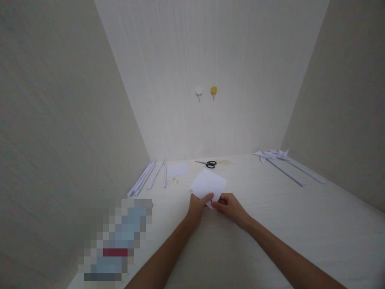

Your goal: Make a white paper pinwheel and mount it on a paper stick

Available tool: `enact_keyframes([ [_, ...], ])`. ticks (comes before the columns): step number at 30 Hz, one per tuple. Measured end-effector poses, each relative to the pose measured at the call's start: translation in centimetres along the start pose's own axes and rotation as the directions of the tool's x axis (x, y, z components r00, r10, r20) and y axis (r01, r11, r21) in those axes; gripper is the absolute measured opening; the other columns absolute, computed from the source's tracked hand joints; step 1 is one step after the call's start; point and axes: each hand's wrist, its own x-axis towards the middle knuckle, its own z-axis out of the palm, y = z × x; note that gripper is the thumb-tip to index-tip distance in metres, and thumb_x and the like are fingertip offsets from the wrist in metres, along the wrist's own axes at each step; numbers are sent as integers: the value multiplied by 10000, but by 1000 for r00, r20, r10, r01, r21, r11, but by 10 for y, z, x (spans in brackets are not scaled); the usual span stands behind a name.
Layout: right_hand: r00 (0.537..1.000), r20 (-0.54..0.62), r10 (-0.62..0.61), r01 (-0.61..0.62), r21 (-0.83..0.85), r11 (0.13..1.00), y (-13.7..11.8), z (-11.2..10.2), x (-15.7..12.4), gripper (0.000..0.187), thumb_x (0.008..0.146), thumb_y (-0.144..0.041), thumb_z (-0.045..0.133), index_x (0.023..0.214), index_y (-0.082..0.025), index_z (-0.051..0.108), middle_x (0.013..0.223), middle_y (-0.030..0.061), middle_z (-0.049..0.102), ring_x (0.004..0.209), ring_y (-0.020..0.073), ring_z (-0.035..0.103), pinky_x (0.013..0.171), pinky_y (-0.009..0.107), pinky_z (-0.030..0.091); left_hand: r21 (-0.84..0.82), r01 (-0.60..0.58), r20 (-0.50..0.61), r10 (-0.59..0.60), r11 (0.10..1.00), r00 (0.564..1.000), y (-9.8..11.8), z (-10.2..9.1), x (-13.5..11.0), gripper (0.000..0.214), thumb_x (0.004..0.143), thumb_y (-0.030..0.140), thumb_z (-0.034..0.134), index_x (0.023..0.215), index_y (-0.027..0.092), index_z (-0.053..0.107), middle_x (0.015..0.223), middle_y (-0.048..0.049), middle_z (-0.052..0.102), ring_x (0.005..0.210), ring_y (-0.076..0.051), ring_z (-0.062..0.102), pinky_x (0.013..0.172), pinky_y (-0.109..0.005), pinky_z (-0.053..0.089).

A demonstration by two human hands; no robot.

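A white square of paper is held up over the table, one corner pointing towards me. My left hand grips its lower left side, with the thumb lying on top of the sheet. Closed in a pinch, my right hand is at the paper's lower right edge, near the front corner. A short dark line shows between the two hands; whether it is a slit or a thin object, I cannot tell. Just beyond the paper lie scissors with black handles.
At the back left are several rolled paper sticks, a flat white sheet and small pale bits. Paper pinwheels on sticks lie back right. A pixelated object sits front left. Two hooks hang on the back wall.
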Motion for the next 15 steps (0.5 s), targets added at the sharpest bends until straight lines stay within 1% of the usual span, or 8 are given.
enact_keyframes([
  [3,1000,-19,4,-4,-38,999,-2,0,0,183,622,-297,589,513,-163,527,428,-35,438,413,76,345,394,211,254,23,-19,8,19,1000,1000,4,1,-3,310,520,171,702,818,105,644,852,-86,681,758,-202,625,717,-311,486],
  [6,999,-20,-30,29,-56,998,-4,0,0,163,618,-273,577,511,-161,528,430,-37,426,418,74,334,396,210,246,50,-36,14,35,998,999,7,2,-4,304,527,172,696,818,101,647,827,-82,684,753,-202,623,716,-315,485],
  [10,999,15,-35,35,-2,999,0,1,1,179,624,-303,572,538,-154,523,431,-45,420,403,69,340,394,209,263,60,-54,23,53,997,998,4,0,-3,324,512,170,703,825,109,648,832,-76,683,746,-198,620,713,-314,482],
  [13,999,27,-19,18,35,999,6,1,3,201,635,-329,578,556,-155,517,419,-47,430,389,72,367,392,209,290,49,-21,25,19,999,1000,-1,-2,0,327,513,194,705,822,104,644,806,-82,683,694,-196,622,652,-305,486],
  [15,999,49,-13,9,76,997,9,1,4,198,639,-340,584,605,-150,538,442,-42,457,396,73,387,394,206,301,35,-6,14,5,999,1000,-2,-3,1,329,522,208,704,827,103,642,804,-84,682,679,-193,621,630,-299,484],
])
